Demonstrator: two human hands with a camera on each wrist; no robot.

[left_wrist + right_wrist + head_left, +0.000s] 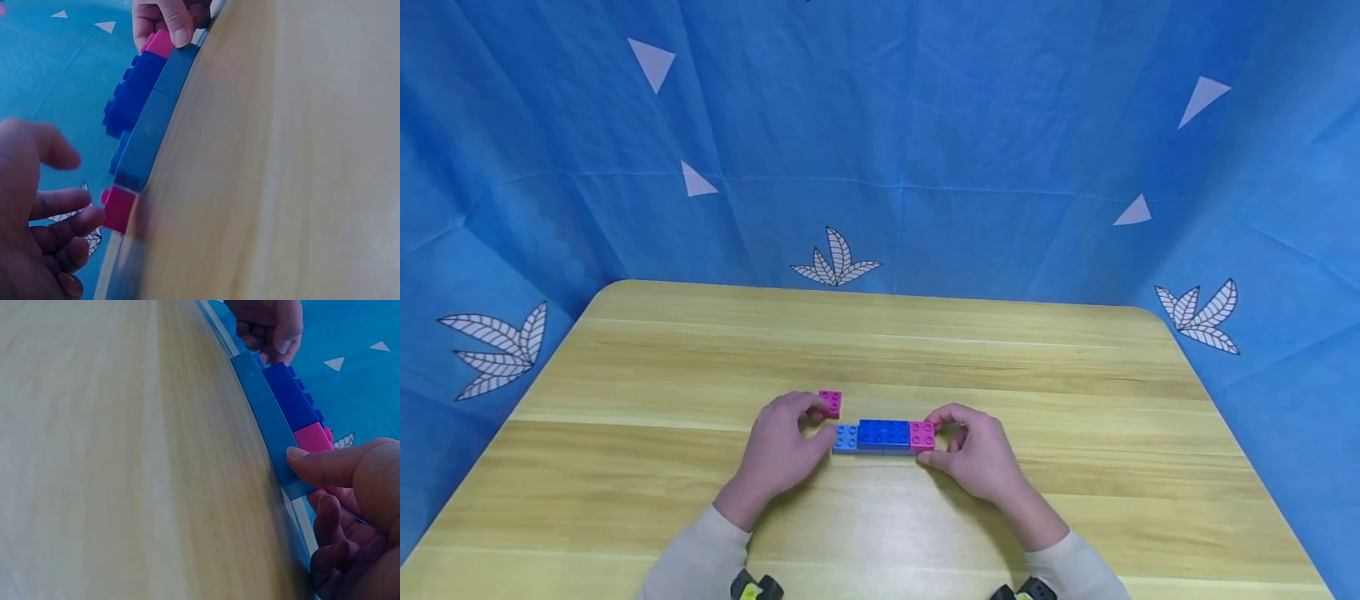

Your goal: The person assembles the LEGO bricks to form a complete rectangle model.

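A row of building bricks (pixel 883 432) lies on the table: two lighter blue bricks (pixel 147 140) end to end at the bottom, with a dark blue brick (pixel 291 397) and a pink brick (pixel 314 439) on top. My right hand (pixel 981 454) pinches the pink end, its thumb (pixel 319 465) on the near side and fingers behind. Beyond the row's left end lies a loose magenta brick (pixel 832 403). My left hand (pixel 782 442) reaches over beside it, the fingertips right at that brick. Its thumb stands apart from the fingers, by the row's left end.
The wooden table (pixel 1000 358) reaches away to a rounded far edge. Behind it hangs a blue cloth (pixel 925 125) with white triangles and leaf prints. Dark devices (pixel 756 586) show at both wrists.
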